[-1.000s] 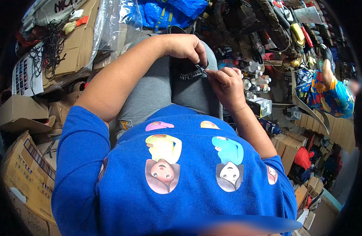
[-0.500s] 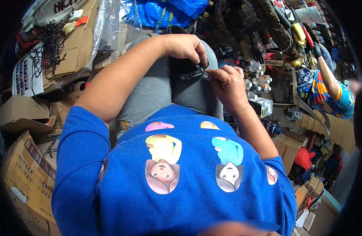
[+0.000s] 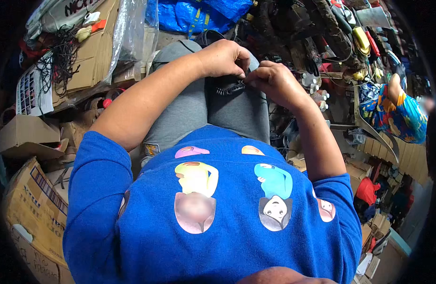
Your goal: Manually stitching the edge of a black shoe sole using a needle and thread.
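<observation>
A small black coiled cord (image 3: 230, 90) hangs over my lap, between my grey-trousered knees. My left hand (image 3: 223, 58) curls over it from above, thumb and fingertips pinched close together near its upper end. From the right, my right hand (image 3: 274, 81) meets it with thumb and forefinger pressed together at the same end. The fingertips of both hands nearly touch. What exactly lies in each pinch is too small and dark to make out, though the cord dangles just below.
Flattened cardboard (image 3: 92, 59), tangled black cords (image 3: 64, 61) and an open box (image 3: 28, 135) crowd my left. A blue plastic bag (image 3: 189, 18) lies ahead. Small bottles (image 3: 320, 98) stand past my right knee. Farther right sits another person in a colourful shirt (image 3: 393, 113).
My right hand has swung up and inward, closer to my left hand, its forearm turning too. My left wrist has shifted slightly. The other person's arm has drawn back.
</observation>
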`<state>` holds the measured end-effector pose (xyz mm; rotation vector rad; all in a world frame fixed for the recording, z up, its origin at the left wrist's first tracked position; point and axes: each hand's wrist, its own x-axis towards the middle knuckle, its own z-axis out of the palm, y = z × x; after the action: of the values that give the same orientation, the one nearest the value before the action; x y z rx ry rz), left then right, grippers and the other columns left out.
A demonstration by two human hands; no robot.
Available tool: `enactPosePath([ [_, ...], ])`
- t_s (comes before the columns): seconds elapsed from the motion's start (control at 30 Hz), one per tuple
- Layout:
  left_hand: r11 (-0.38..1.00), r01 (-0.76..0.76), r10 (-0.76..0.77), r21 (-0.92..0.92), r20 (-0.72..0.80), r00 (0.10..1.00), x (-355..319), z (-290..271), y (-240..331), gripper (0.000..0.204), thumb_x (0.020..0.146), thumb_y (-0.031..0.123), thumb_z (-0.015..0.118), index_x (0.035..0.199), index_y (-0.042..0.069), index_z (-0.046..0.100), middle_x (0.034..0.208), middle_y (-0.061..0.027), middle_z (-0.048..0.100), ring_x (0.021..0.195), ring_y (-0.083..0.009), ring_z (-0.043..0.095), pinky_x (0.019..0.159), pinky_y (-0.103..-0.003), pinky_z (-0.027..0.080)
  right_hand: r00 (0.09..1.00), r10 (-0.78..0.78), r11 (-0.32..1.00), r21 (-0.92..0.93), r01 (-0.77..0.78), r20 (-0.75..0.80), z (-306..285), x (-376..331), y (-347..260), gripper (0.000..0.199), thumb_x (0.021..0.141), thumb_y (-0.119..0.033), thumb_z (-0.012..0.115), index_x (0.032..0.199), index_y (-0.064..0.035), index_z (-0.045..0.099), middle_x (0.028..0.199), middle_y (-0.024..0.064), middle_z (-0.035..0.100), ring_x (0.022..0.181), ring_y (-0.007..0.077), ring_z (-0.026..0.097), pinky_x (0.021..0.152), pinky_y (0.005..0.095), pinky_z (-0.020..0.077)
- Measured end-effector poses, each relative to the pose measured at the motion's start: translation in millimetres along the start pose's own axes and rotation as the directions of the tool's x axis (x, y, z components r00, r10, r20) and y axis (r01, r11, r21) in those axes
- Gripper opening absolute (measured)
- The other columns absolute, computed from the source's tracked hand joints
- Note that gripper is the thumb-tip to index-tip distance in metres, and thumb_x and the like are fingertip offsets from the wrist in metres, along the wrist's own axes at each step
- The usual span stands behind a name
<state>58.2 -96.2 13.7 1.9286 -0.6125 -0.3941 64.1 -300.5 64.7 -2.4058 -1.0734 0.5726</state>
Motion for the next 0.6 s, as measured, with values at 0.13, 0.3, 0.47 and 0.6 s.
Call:
enactPosePath([
  [0.13,1.0,-0.004,0.004,0.001,-0.03,1.0,-4,3,-5,0.014,0.071,0.01,0.073,0.083,0.007,0.068,0.083,-0.0064,0.062,0.081,-0.0197,0.061,0.073,-0.03,0.048,0.993,0.12,0.947,0.301,-0.113,-0.002,7,-9,14,0.016,0.078,-0.009,0.069,0.093,-0.0112,0.072,0.079,0.0055,0.059,0.075,0.0174,0.06,0.067,0.0302,0.0473],
  [0.3,0.993,-0.091,0.082,0.07,0.118,0.99,-4,-2,-8,0.019,0.068,0.011,0.074,0.087,0.014,0.073,0.1,-0.0048,0.047,0.102,-0.0222,0.049,0.09,-0.031,0.04,0.966,0.166,0.866,0.44,-0.238,0.197,2,-16,26,0.02,0.083,-0.01,0.066,0.101,-0.0134,0.072,0.087,0.0014,0.056,0.09,0.0131,0.054,0.081,0.0267,0.0423],
  [0.47,0.989,-0.11,0.096,0.102,0.137,0.986,4,-1,-2,0.023,0.065,0.011,0.075,0.087,0.016,0.073,0.101,-0.0045,0.048,0.101,-0.0222,0.049,0.09,-0.032,0.041,0.968,0.109,0.821,0.529,-0.216,0.225,1,-19,44,0.021,0.084,-0.009,0.064,0.103,-0.0117,0.071,0.09,0.0012,0.056,0.092,0.0138,0.053,0.085,0.0268,0.0412],
  [0.6,0.99,-0.106,0.095,0.093,0.123,0.988,7,0,1,0.024,0.063,0.01,0.076,0.086,0.016,0.073,0.099,-0.0043,0.048,0.1,-0.022,0.05,0.09,-0.032,0.041,0.965,0.086,0.777,0.59,-0.219,0.246,4,-20,55,0.02,0.085,-0.007,0.063,0.103,-0.0093,0.071,0.092,0.0008,0.057,0.092,0.0131,0.052,0.085,0.0263,0.0414],
])
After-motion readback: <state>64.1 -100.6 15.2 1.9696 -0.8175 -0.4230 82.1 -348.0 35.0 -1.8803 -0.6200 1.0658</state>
